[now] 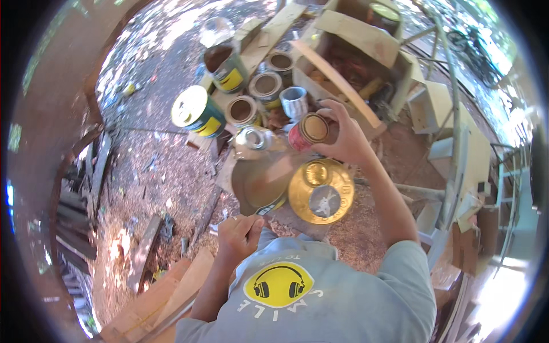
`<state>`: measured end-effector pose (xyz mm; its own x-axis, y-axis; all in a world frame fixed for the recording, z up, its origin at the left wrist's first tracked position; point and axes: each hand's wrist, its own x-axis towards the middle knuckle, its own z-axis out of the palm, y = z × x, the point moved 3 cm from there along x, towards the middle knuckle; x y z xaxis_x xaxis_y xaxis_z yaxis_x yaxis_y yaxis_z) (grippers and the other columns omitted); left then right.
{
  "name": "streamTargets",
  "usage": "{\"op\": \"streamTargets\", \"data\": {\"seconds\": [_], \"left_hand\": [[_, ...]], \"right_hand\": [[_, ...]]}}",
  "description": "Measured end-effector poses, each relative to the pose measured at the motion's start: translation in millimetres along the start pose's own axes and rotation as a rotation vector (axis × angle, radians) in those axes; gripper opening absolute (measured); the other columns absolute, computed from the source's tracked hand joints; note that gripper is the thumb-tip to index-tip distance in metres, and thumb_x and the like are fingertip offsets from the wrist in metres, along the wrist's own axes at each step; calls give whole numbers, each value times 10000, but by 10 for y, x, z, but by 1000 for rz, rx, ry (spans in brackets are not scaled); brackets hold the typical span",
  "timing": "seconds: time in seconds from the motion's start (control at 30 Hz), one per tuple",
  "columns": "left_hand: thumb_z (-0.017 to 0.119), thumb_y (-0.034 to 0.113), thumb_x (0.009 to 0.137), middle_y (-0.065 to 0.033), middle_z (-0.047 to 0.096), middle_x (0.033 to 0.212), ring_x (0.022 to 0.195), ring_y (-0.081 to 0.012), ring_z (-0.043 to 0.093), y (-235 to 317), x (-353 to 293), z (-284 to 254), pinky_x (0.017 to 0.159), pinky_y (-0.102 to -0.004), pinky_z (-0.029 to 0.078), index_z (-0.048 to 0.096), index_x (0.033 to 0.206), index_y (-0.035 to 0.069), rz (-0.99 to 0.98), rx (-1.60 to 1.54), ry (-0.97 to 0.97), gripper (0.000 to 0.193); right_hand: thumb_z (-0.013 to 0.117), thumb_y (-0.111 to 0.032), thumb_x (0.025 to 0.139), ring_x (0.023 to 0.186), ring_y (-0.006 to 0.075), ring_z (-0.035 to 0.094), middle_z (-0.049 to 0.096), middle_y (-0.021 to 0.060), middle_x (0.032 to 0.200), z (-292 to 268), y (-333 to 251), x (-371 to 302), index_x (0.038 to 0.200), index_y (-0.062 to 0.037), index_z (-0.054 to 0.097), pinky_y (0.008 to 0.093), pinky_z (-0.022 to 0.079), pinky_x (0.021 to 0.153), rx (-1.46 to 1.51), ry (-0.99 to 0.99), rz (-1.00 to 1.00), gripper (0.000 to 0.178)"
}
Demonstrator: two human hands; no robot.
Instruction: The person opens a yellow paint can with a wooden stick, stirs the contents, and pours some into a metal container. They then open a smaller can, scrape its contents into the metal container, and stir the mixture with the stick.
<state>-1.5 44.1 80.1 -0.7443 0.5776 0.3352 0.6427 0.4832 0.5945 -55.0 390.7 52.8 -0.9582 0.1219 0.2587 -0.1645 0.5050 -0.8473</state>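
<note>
- box [355, 35], pale, a plank [337, 83] slanting over its near side
- wide brown tin [253, 178] just ahead of the left hand [240, 235], fingers curled; cannot tell if they grip anything
- gold disc [337, 197] near the raised red tin [307, 132], which is small, round, brown-topped, tilted, grasped between right hand [346, 135]'s thumb and fingers
- grey cup [294, 104] just beyond

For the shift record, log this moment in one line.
Left hand: curled, any hold unclear | Right hand: gripping small red tin | Nearer the body: round gold lid | Beyond tin: grey cup
</note>
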Motion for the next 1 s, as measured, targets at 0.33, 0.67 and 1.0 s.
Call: {"op": "streamTargets", "data": {"seconds": [0.33, 0.67, 1.0], "left_hand": [[708, 89, 960, -95, 652, 673, 556, -271, 611, 506, 496, 637, 529, -385, 457, 728, 890, 38, 354, -246, -216, 89], [656, 88, 997, -132, 712, 775, 623, -297, 660, 1052, 699, 1324, 590, -387, 494, 719, 919, -1, 566, -356, -467, 134], [887, 154, 802, -151, 715, 1064, 947, -325, 712, 2151, 459, 1985, 801, -384, 558, 609, 1308, 16, 576, -566, -825, 594]], "right_hand": [[993, -270, 675, 1229, 349, 626, 627, 253, 1291, -945, -1204, -2043, 1561, -14, 240, 471, 536, 1039, 558, 722, -118, 1190], [1011, -338, 661, 1111, 382, 646, 618, 297, 1282, -1289, -1605, -3607, 1606, -71, 191, 488, 567, 950, 162, 886, -215, 1279], [925, -205, 788, 1212, 315, 651, 634, 231, 1337, -607, -870, -4071, 1486, -32, 422, 427, 503, 1078, 147, 1319, 374, 878]]}}
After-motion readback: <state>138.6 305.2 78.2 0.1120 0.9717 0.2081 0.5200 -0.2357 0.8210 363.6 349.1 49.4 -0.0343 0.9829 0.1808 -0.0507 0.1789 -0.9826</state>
